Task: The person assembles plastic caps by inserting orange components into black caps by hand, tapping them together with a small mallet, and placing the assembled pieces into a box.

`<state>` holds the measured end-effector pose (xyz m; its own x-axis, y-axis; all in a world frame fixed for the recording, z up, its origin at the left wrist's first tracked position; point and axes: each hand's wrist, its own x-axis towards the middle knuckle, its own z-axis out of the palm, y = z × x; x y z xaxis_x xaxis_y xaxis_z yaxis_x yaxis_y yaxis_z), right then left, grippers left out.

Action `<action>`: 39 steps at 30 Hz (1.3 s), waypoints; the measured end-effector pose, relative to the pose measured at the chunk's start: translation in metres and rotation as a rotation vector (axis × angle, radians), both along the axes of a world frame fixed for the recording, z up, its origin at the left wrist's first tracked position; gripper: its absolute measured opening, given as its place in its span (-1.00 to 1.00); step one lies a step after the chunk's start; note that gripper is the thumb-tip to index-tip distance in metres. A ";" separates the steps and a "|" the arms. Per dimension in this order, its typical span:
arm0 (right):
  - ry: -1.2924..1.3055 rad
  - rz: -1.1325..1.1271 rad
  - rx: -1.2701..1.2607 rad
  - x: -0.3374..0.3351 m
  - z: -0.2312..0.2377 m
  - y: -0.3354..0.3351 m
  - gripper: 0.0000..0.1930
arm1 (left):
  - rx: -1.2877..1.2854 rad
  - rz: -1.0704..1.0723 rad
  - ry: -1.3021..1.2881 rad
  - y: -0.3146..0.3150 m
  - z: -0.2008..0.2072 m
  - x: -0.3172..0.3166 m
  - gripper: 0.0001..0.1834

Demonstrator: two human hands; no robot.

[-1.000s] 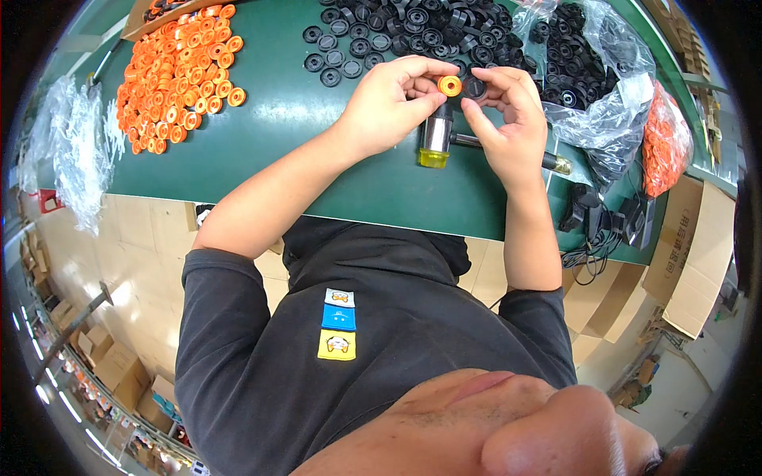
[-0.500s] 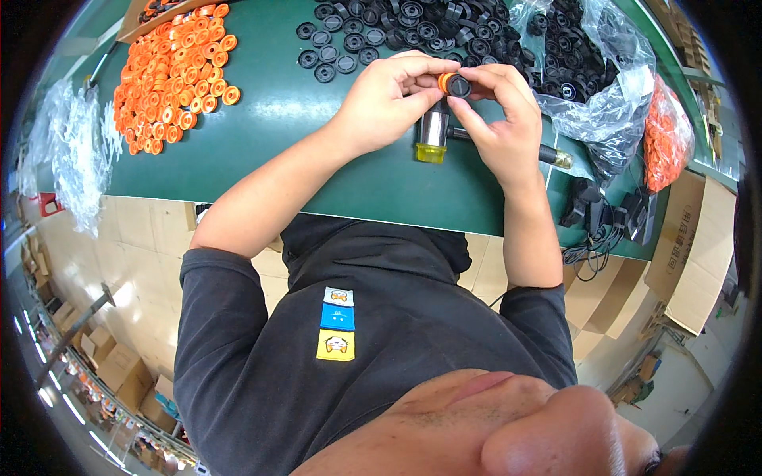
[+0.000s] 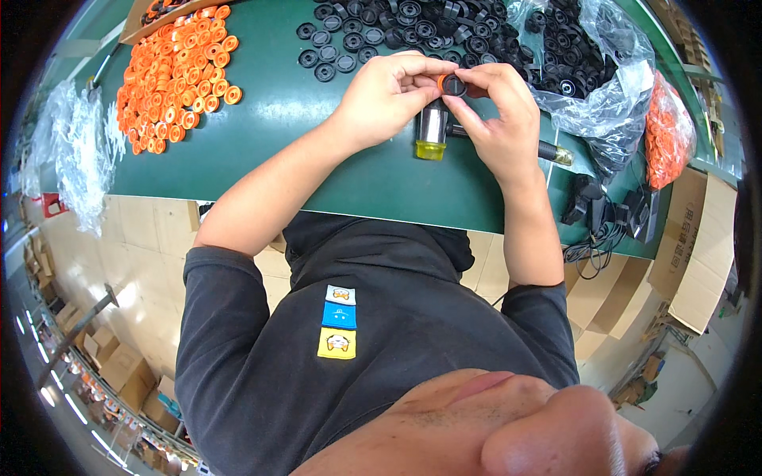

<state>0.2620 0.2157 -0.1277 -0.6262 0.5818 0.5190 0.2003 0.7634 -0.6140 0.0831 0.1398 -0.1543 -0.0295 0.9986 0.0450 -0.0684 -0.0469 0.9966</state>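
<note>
Over the table, both my hands meet at a small round piece. Its orange part (image 3: 441,82) is pinched between the thumb and fingers of my left hand (image 3: 382,101). My right hand (image 3: 506,109) grips the black round cap (image 3: 455,86) set against that orange part, its face turned toward me. Fingers hide how far the two fit together. Just below them lies a mallet (image 3: 432,127) with a metal head and a yellow translucent face; its dark handle runs right, beneath my right hand.
Loose orange round parts (image 3: 171,79) are heaped at the left. Black caps (image 3: 421,24) spread along the far side, with more in a clear plastic bag (image 3: 627,71). An orange-filled bag (image 3: 667,131), black cables (image 3: 595,230) and a cardboard box (image 3: 690,246) are at the right.
The held piece has tilted slightly, so the black cap faces me more and less orange shows. Both hands keep nearly the same place.
</note>
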 end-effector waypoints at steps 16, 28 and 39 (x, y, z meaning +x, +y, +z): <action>-0.030 0.000 0.039 0.001 -0.002 -0.001 -0.65 | -0.054 -0.030 -0.025 0.001 0.000 -0.001 -0.62; -0.041 -0.105 -0.036 -0.003 -0.005 -0.011 -0.66 | -0.149 -0.032 -0.046 0.003 0.002 -0.003 -0.63; -0.040 -0.055 0.031 -0.002 -0.001 -0.010 -0.64 | -0.126 0.005 -0.084 -0.001 0.007 0.001 -0.61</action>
<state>0.2597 0.2062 -0.1284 -0.6141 0.6004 0.5123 0.2666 0.7688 -0.5813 0.0846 0.1387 -0.1471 -0.0329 0.9960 -0.0834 -0.1522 0.0775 0.9853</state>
